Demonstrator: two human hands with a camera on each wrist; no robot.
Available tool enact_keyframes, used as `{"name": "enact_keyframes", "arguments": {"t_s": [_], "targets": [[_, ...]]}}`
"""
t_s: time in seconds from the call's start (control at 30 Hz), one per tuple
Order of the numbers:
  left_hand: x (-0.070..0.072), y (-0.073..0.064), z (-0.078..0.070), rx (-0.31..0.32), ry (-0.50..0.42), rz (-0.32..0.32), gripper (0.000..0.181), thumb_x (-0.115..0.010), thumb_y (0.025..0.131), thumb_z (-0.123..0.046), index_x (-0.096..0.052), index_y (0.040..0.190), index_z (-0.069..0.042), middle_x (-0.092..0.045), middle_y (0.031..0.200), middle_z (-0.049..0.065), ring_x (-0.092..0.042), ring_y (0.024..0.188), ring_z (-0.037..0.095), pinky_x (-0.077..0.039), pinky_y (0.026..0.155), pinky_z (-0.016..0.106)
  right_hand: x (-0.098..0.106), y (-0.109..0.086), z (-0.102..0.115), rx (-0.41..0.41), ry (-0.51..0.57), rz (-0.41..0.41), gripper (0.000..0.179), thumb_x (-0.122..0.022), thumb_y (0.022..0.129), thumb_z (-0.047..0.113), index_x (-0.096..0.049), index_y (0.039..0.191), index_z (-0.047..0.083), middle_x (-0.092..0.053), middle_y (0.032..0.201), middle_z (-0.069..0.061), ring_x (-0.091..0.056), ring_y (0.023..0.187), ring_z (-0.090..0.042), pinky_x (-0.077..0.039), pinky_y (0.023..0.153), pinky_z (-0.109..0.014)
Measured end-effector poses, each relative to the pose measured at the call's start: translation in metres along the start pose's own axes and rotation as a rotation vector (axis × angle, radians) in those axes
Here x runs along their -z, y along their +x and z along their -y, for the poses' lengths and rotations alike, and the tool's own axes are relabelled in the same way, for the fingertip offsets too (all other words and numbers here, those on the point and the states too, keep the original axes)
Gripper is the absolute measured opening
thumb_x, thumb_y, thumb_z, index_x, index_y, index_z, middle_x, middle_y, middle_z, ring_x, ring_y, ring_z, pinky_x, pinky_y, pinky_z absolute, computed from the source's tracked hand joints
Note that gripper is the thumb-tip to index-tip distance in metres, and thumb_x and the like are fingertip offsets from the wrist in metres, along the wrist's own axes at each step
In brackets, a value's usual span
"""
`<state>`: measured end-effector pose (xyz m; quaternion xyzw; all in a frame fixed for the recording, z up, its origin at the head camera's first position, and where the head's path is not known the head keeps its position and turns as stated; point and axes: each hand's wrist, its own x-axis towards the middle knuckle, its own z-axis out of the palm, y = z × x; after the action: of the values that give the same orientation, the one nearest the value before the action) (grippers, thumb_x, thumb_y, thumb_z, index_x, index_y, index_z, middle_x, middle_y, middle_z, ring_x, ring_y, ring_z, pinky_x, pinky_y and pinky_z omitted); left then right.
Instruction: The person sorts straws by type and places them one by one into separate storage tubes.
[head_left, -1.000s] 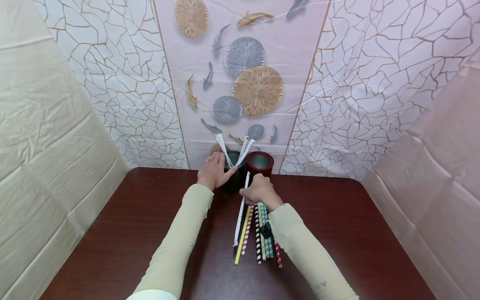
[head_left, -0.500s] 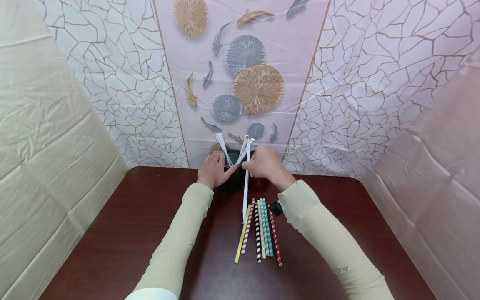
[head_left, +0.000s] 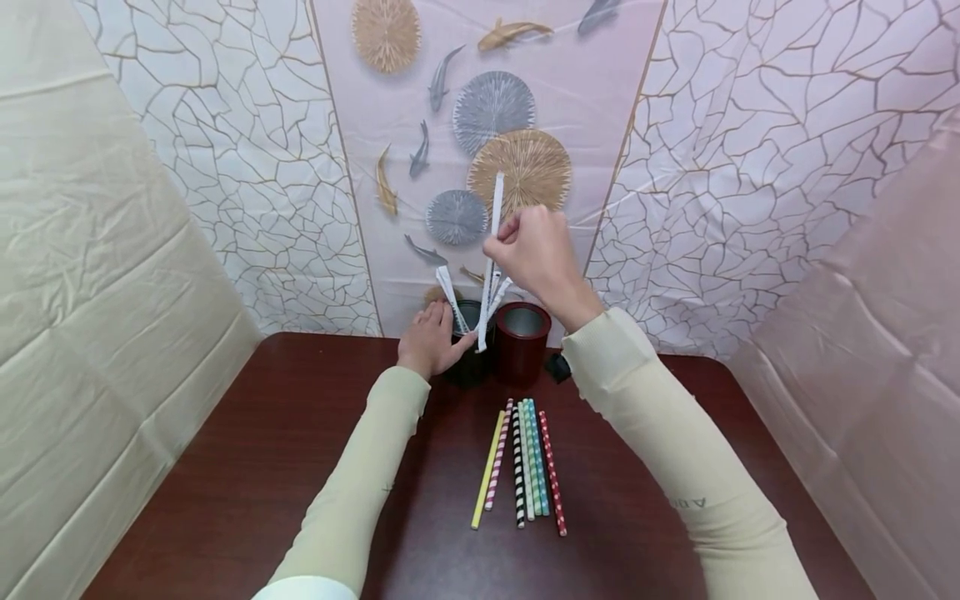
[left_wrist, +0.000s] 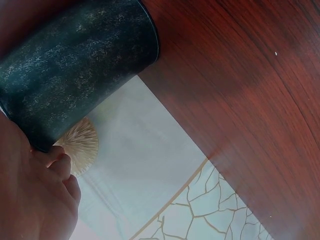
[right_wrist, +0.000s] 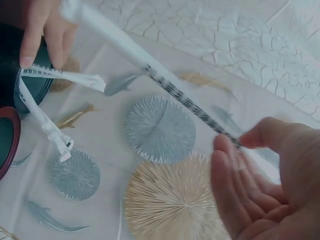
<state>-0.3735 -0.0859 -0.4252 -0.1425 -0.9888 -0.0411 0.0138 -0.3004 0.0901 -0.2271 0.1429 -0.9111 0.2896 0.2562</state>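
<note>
My right hand (head_left: 538, 252) pinches a white paper-wrapped straw (right_wrist: 125, 46) between thumb and fingers. Its lower end is at the mouth of a black cylindrical cup (head_left: 467, 368), overlapping it in the head view. Several wrapped straws (right_wrist: 44, 119) stand in that cup, leaning apart. With thumb and fingers spread around the black cup's rim, my left hand (head_left: 431, 340) holds it; in the left wrist view the fingertips (left_wrist: 61, 165) bend at the rim. A dark red cup (head_left: 522, 358) stands upright just right of the black one.
Several patterned paper straws lie side by side on the dark wooden table (head_left: 300, 467): a yellow straw (head_left: 487, 471) at left, a black-striped straw (head_left: 519, 475) in the middle, a red dotted straw (head_left: 553, 475) at right. A patterned cloth (head_left: 660, 275) hangs behind the cups.
My right hand has lifted the wrapped straw from beside the patterned straws, up and forward, to above the black cup. My left hand stays at the cup.
</note>
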Motion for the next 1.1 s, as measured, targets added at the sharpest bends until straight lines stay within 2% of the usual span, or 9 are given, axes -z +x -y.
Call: {"name": "enact_keyframes", "arguments": {"t_s": [0.13, 0.33, 0.53, 0.6, 0.73, 0.97, 1.1], "targets": [[-0.003, 0.000, 0.000, -0.004, 0.008, -0.007, 0.093, -0.026, 0.107, -0.071, -0.017, 0.168, -0.002, -0.020, 0.177, 0.017, -0.019, 0.166, 0.030, -0.018, 0.135, 0.040, -0.003, 0.006, -0.003, 0.024, 0.033, -0.088, 0.017, -0.071, 0.093, 0.019, -0.078, 0.090, 0.003, -0.082, 0.086, -0.012, -0.078, 0.080, -0.024, -0.062, 0.083, -0.041], [-0.007, 0.000, 0.001, -0.002, 0.000, -0.011, 0.093, -0.025, 0.107, -0.072, -0.018, 0.168, -0.002, -0.021, 0.177, 0.016, -0.019, 0.166, 0.029, -0.018, 0.135, 0.040, -0.025, 0.006, -0.019, 0.016, 0.104, -0.175, 0.020, -0.070, 0.097, 0.023, -0.076, 0.096, 0.004, -0.082, 0.090, -0.012, -0.080, 0.081, -0.023, -0.063, 0.083, -0.040], [-0.003, -0.002, -0.002, -0.003, 0.005, -0.007, 0.093, -0.024, 0.107, -0.072, -0.018, 0.168, -0.002, -0.021, 0.177, 0.016, -0.019, 0.166, 0.029, -0.018, 0.135, 0.040, -0.056, 0.005, -0.038, 0.055, 0.149, -0.271, 0.019, -0.072, 0.097, 0.022, -0.075, 0.093, 0.003, -0.081, 0.086, -0.011, -0.079, 0.076, -0.023, -0.063, 0.079, -0.039], [-0.002, -0.003, -0.002, 0.001, 0.004, -0.004, 0.093, -0.024, 0.107, -0.072, -0.018, 0.168, -0.002, -0.021, 0.177, 0.016, -0.019, 0.166, 0.028, -0.018, 0.135, 0.040, -0.066, 0.005, -0.043, 0.062, 0.150, -0.289, 0.018, -0.073, 0.096, 0.021, -0.075, 0.093, 0.004, -0.081, 0.085, -0.010, -0.079, 0.076, -0.023, -0.061, 0.083, -0.039], [0.001, -0.002, 0.000, 0.012, 0.001, -0.004, 0.093, -0.025, 0.107, -0.072, -0.017, 0.168, -0.002, -0.020, 0.177, 0.016, -0.018, 0.166, 0.028, -0.018, 0.135, 0.040, -0.086, 0.005, -0.049, 0.063, 0.167, -0.285, 0.018, -0.073, 0.097, 0.022, -0.075, 0.094, 0.004, -0.082, 0.087, -0.010, -0.079, 0.078, -0.023, -0.059, 0.086, -0.040], [0.002, -0.001, -0.001, 0.001, -0.014, -0.015, 0.092, -0.027, 0.107, -0.070, -0.018, 0.168, -0.001, -0.021, 0.176, 0.018, -0.019, 0.165, 0.030, -0.018, 0.135, 0.041, -0.117, 0.000, -0.063, 0.070, 0.156, -0.252, 0.016, -0.074, 0.098, 0.019, -0.074, 0.094, 0.004, -0.081, 0.087, -0.010, -0.079, 0.080, -0.022, -0.062, 0.080, -0.040], [0.002, -0.002, -0.002, 0.003, -0.006, -0.013, 0.092, -0.027, 0.107, -0.070, -0.018, 0.168, -0.001, -0.021, 0.176, 0.017, -0.019, 0.165, 0.029, -0.019, 0.135, 0.042, -0.129, -0.006, -0.071, 0.035, 0.117, -0.186, 0.017, -0.075, 0.098, 0.021, -0.074, 0.094, 0.004, -0.082, 0.089, -0.011, -0.079, 0.083, -0.023, -0.063, 0.080, -0.040]]}}
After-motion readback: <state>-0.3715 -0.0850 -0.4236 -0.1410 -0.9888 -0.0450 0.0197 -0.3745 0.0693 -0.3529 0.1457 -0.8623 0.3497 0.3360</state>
